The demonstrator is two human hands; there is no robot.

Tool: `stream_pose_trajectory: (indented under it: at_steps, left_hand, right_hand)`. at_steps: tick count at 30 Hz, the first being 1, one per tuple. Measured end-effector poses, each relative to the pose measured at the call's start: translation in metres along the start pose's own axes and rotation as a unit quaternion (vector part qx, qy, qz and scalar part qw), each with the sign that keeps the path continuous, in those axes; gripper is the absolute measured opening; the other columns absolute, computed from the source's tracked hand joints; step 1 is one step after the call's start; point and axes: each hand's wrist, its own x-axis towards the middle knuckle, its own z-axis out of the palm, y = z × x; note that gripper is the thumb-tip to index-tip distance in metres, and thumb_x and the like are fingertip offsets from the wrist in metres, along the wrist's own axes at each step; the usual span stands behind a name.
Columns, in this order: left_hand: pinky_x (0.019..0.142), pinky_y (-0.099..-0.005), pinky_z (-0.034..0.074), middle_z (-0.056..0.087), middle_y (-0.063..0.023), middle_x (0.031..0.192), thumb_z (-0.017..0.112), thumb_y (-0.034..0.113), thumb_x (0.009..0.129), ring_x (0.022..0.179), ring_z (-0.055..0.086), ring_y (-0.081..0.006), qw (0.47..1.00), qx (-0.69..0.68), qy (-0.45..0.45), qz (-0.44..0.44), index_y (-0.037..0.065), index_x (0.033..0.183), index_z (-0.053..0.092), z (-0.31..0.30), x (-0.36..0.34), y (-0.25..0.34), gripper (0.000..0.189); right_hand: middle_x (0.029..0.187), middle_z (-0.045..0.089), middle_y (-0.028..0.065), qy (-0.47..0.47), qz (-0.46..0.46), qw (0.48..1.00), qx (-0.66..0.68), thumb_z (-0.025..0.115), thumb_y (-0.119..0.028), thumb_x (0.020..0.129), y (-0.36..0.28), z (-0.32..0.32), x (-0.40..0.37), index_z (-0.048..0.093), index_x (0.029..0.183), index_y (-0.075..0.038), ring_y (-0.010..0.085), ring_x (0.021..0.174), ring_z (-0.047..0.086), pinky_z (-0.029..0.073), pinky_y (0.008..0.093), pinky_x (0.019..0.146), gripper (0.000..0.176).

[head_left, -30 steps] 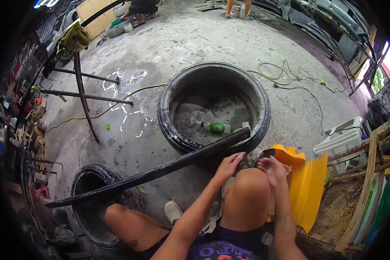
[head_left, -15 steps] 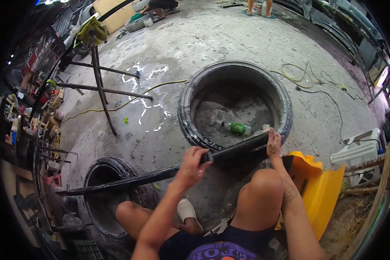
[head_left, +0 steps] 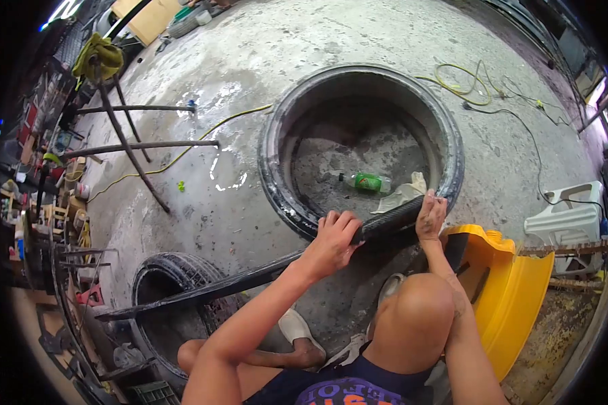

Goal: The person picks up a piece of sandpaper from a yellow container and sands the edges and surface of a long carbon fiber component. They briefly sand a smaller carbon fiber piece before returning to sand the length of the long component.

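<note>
A long black strip [head_left: 233, 282], like a car trim panel, slants across in front of me. Its left part lies over a small tyre, and its wider right end crosses the near rim of a large tyre [head_left: 271, 152]. My right hand [head_left: 430, 216] is closed around that right end. Farther along, my left hand [head_left: 334, 241] presses on the strip with its fingers curled over a small dark block, mostly hidden now. Inside the large tyre lie a green-labelled bottle [head_left: 368, 182] and a whitish cloth [head_left: 407, 193], close to my right hand.
The small tyre [head_left: 213, 270] stands at my left. A yellow curved panel [head_left: 513, 297] is beside my right leg, near a white plastic stool [head_left: 566, 216]. A metal stand [head_left: 128, 145] with a yellow-green cloth [head_left: 98, 57] and a hose [head_left: 203, 137] are ahead left.
My left hand has slid to the right along the strip, toward my right hand. The view has tipped downward and come nearer the large tyre. My right hand keeps its hold.
</note>
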Motion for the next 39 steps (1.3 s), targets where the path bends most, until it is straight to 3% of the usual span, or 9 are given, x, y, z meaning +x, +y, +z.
stream_pose_trajectory:
  at_steps: [4, 8, 16, 19, 22, 27, 34, 36, 39]
  left_hand:
    - [0.099, -0.0464, 0.041, 0.061, -0.0143, 0.119, 0.080, 0.006, 0.078, 0.113, 0.055, -0.0367, 0.999, -0.004, 0.019, 0.027, 0.006, 0.121, 0.061, -0.017, -0.030, -0.022, 0.047]
    - [0.094, -0.0446, 0.043, 0.061, -0.0141, 0.116, 0.081, 0.008, 0.077, 0.107, 0.056, -0.0354, 1.000, 0.010, 0.014, -0.014, 0.005, 0.116, 0.063, -0.033, -0.070, -0.040, 0.043]
    - [0.091, -0.0450, 0.043, 0.058, -0.0129, 0.109, 0.078, 0.010, 0.081, 0.102, 0.051, -0.0362, 0.999, -0.030, 0.032, 0.025, 0.006, 0.113, 0.061, 0.011, 0.027, 0.007, 0.037]
    - [0.094, -0.0446, 0.045, 0.061, -0.0146, 0.113, 0.079, 0.010, 0.081, 0.107, 0.055, -0.0365, 0.999, -0.008, 0.044, 0.003, 0.005, 0.113, 0.064, -0.016, -0.030, -0.015, 0.035]
    - [0.091, -0.0418, 0.049, 0.064, -0.0170, 0.110, 0.079, 0.015, 0.086, 0.102, 0.060, -0.0365, 0.993, -0.040, 0.041, -0.105, 0.002, 0.114, 0.064, -0.047, -0.089, -0.041, 0.035]
    - [0.083, -0.0420, 0.053, 0.065, -0.0179, 0.100, 0.076, 0.018, 0.091, 0.091, 0.065, -0.0381, 0.978, -0.097, -0.007, -0.184, 0.002, 0.116, 0.063, -0.063, -0.101, -0.022, 0.032]
    - [0.089, -0.0416, 0.051, 0.063, -0.0185, 0.108, 0.077, 0.014, 0.088, 0.099, 0.063, -0.0381, 0.988, -0.058, 0.020, -0.140, 0.002, 0.116, 0.063, -0.043, -0.104, -0.014, 0.034]
    - [0.092, -0.0435, 0.050, 0.059, -0.0180, 0.114, 0.079, 0.008, 0.084, 0.105, 0.059, -0.0391, 0.997, -0.013, 0.047, -0.059, 0.002, 0.115, 0.061, -0.037, -0.094, -0.014, 0.037]
    - [0.092, -0.0441, 0.047, 0.057, -0.0171, 0.113, 0.079, 0.004, 0.080, 0.105, 0.055, -0.0388, 0.998, -0.049, 0.015, -0.028, 0.002, 0.114, 0.060, -0.018, -0.045, -0.007, 0.039]
  right_hand:
    - [0.085, 0.067, 0.0198, 0.029, -0.048, 0.998, -0.035, 0.049, -0.023, 0.104, 0.008, 0.007, -0.003, 0.069, 0.091, 0.003, 0.0391, 0.088, 0.057, 0.045, 0.0468, 0.085, 0.035]
    - [0.082, 0.066, 0.0181, 0.019, -0.002, 1.000, -0.018, 0.051, -0.020, 0.102, -0.018, -0.009, 0.003, 0.067, 0.088, 0.001, 0.0383, 0.086, 0.057, 0.046, 0.0464, 0.083, 0.030]
    - [0.079, 0.065, 0.0190, 0.001, -0.023, 1.000, 0.012, 0.045, -0.028, 0.107, -0.015, -0.008, 0.004, 0.067, 0.087, 0.001, 0.0376, 0.084, 0.057, 0.045, 0.0475, 0.083, 0.041]
    - [0.080, 0.066, 0.0198, 0.024, -0.037, 0.999, 0.010, 0.046, -0.029, 0.106, -0.010, -0.003, 0.009, 0.067, 0.086, 0.002, 0.0377, 0.084, 0.057, 0.045, 0.0474, 0.083, 0.043]
    - [0.079, 0.065, 0.0195, 0.005, 0.004, 1.000, 0.023, 0.046, -0.029, 0.106, -0.009, -0.004, -0.001, 0.068, 0.086, 0.002, 0.0379, 0.084, 0.056, 0.045, 0.0472, 0.084, 0.043]
    - [0.089, 0.064, 0.0181, 0.016, 0.008, 0.995, 0.095, 0.044, -0.028, 0.106, -0.003, -0.018, 0.002, 0.066, 0.095, 0.000, 0.0374, 0.093, 0.054, 0.042, 0.0460, 0.088, 0.037]
    - [0.091, 0.064, 0.0120, 0.065, -0.094, 0.993, 0.028, 0.035, -0.019, 0.103, 0.020, -0.008, -0.007, 0.063, 0.094, -0.005, 0.0305, 0.098, 0.056, 0.035, 0.0454, 0.097, 0.032]
    - [0.090, 0.064, 0.0115, 0.072, 0.077, 0.985, 0.134, 0.037, -0.018, 0.102, 0.009, -0.003, -0.009, 0.061, 0.093, -0.003, 0.0310, 0.094, 0.057, 0.035, 0.0450, 0.098, 0.029]
    - [0.086, 0.062, 0.0116, 0.078, 0.054, 0.991, 0.096, 0.038, -0.015, 0.101, 0.005, -0.008, -0.003, 0.059, 0.085, -0.003, 0.0321, 0.090, 0.057, 0.037, 0.0446, 0.095, 0.029]
